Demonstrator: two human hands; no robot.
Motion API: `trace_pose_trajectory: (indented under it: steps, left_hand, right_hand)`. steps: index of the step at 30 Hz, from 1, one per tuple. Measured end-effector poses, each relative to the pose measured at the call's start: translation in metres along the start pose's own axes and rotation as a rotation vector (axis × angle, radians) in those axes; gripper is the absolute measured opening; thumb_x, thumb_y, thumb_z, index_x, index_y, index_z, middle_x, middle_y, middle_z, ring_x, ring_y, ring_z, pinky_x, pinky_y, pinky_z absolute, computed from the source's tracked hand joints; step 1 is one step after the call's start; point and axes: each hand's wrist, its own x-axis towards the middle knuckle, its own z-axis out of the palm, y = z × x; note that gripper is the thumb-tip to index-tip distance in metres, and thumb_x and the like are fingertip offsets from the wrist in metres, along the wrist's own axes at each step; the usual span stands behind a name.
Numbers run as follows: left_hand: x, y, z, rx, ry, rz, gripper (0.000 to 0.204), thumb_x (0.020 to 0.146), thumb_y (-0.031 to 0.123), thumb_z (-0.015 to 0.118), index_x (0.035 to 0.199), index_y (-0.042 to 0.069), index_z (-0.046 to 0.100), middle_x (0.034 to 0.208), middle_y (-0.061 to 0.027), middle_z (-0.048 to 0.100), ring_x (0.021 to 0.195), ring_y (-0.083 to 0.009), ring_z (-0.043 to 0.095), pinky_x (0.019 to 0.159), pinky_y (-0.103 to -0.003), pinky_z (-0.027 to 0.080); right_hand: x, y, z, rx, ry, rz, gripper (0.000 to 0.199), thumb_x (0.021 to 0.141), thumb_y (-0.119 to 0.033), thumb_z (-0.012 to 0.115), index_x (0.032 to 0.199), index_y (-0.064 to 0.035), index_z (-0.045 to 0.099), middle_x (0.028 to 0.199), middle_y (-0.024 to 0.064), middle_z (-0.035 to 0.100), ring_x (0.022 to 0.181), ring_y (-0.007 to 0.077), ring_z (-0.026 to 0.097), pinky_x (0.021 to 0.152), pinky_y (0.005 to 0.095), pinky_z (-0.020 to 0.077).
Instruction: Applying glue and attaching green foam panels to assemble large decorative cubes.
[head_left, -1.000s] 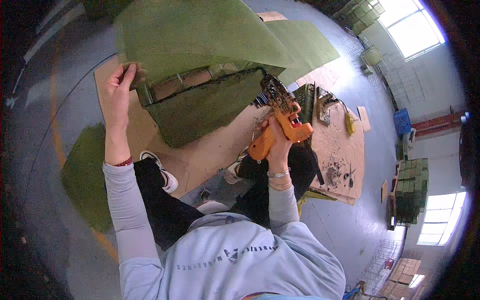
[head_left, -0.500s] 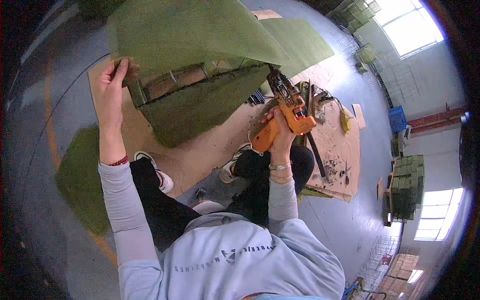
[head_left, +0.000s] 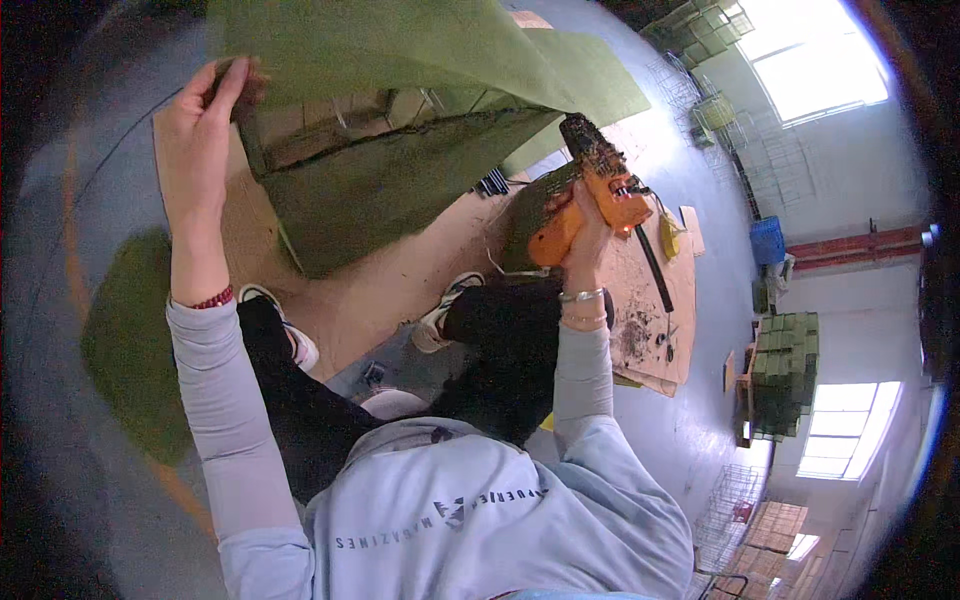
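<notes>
Over the floor cardboard (head_left: 350,300), just beyond the person's shoes (head_left: 290,335), sat a box-shaped wire frame (head_left: 338,112), its dark green mesh panel (head_left: 380,195) edged with a black glue line (head_left: 400,143). The left hand (head_left: 203,120), thumb and fingers closed together, apparently pinched the edge of a green mesh sheet (head_left: 380,50) raised above the frame. The right hand (head_left: 592,225) was wrapped around an orange glue gun (head_left: 622,205), its blackened nozzle near the line's right end; contact could not be told. Good work here probably called for a taut, squarely aligned sheet, an even bead and fingertips clear of hot glue. The raised sheet hid part of the frame; black sticks (head_left: 492,183) lay beside the panel, and debris-strewn cardboard (head_left: 640,300) lay right of the gun.
</notes>
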Motion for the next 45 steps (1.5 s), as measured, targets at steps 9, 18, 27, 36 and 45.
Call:
trace_pose_trajectory:
  steps: [9, 18, 27, 36, 45]
  left_hand:
    - [0.015, -0.015, -0.003, 0.088, 0.063, 0.108, 0.030, 0.083, 0.029, 0.060, 0.097, 0.002, 0.064, 0.092, -0.0025, 0.065, 0.084, -0.0070, 0.055, 0.078, -0.021, 0.040]
    - [-0.002, 0.022, 0.020, 0.054, 0.129, 0.208, 0.020, 0.085, 0.015, 0.055, 0.075, -0.002, 0.059, 0.067, -0.0015, 0.059, 0.060, -0.0086, 0.049, 0.056, -0.024, 0.038]
    - [-0.003, 0.021, 0.010, 0.003, 0.121, 0.205, 0.018, 0.084, 0.014, 0.055, 0.075, -0.001, 0.061, 0.066, -0.0019, 0.060, 0.059, -0.0080, 0.051, 0.054, -0.024, 0.039]
    - [-0.005, 0.023, 0.012, -0.024, 0.109, 0.132, 0.020, 0.085, 0.014, 0.055, 0.075, -0.001, 0.061, 0.064, -0.0015, 0.059, 0.057, -0.0056, 0.050, 0.052, -0.022, 0.038]
    - [-0.003, 0.019, 0.010, -0.053, 0.081, 0.161, 0.020, 0.085, 0.014, 0.054, 0.074, 0.000, 0.061, 0.065, -0.0009, 0.059, 0.059, -0.0058, 0.051, 0.053, -0.022, 0.038]
  right_hand:
    - [0.026, -0.015, -0.013, -0.025, -0.044, 0.037, 0.017, 0.082, -0.012, 0.057, 0.097, -0.0030, 0.055, 0.071, 0.0065, 0.055, 0.057, 0.0166, 0.054, 0.054, 0.0297, 0.0482]
    - [0.027, -0.031, -0.019, -0.138, -0.023, 0.038, 0.015, 0.083, -0.010, 0.055, 0.097, -0.0042, 0.056, 0.079, 0.0035, 0.057, 0.065, 0.0146, 0.057, 0.056, 0.0275, 0.0488]
    - [0.019, -0.036, -0.015, -0.158, -0.038, 0.071, 0.010, 0.082, -0.011, 0.055, 0.091, -0.0053, 0.055, 0.068, 0.0029, 0.054, 0.057, 0.0142, 0.054, 0.052, 0.0265, 0.0466]
    - [0.024, -0.037, -0.018, -0.192, -0.092, 0.046, 0.010, 0.083, -0.014, 0.055, 0.088, -0.0057, 0.053, 0.066, 0.0042, 0.053, 0.055, 0.0165, 0.053, 0.050, 0.0277, 0.0462]
    - [0.021, -0.039, -0.017, -0.134, -0.108, 0.131, 0.010, 0.082, -0.014, 0.054, 0.087, -0.0053, 0.051, 0.064, 0.0053, 0.051, 0.055, 0.0193, 0.053, 0.051, 0.0302, 0.0466]
